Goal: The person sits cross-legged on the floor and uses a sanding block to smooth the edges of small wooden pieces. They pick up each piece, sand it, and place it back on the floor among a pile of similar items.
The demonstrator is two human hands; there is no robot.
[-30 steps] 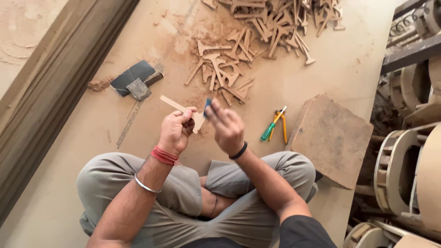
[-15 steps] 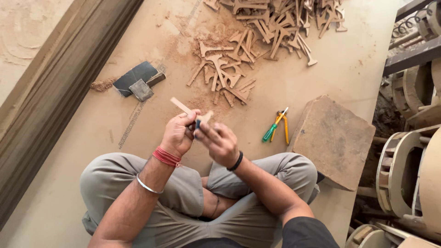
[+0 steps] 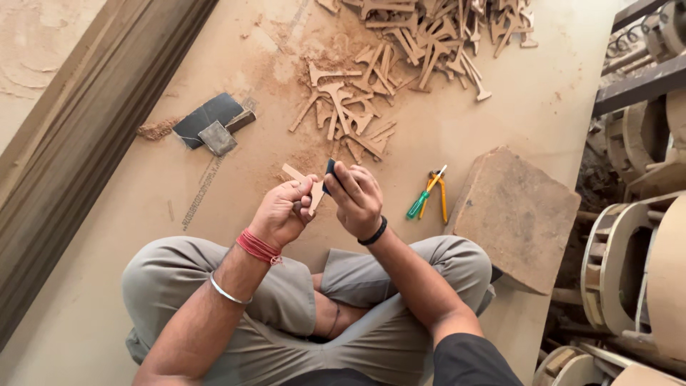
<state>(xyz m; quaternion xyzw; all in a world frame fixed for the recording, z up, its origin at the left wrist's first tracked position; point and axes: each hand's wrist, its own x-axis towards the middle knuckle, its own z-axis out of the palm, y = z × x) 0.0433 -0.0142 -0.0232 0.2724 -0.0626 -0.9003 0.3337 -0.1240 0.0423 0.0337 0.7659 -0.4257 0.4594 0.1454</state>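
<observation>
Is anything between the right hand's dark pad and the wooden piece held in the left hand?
Nothing visible: the left hand grips the wooden piece, and the right hand presses the dark pad directly against it.

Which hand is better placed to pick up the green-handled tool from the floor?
Probably the right hand: the green-handled tool lies on its side, though it holds a dark sanding piece. The left hand grips the wooden piece.

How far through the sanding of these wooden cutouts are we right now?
Done: cannot tell; no separate finished stack shows, only sawdust around the near pile of cutouts. In hand: the left hand grips one wooden piece while the right hand presses a dark sanding pad against it. Left: probably that pile and the far heap, if unsanded.
</observation>
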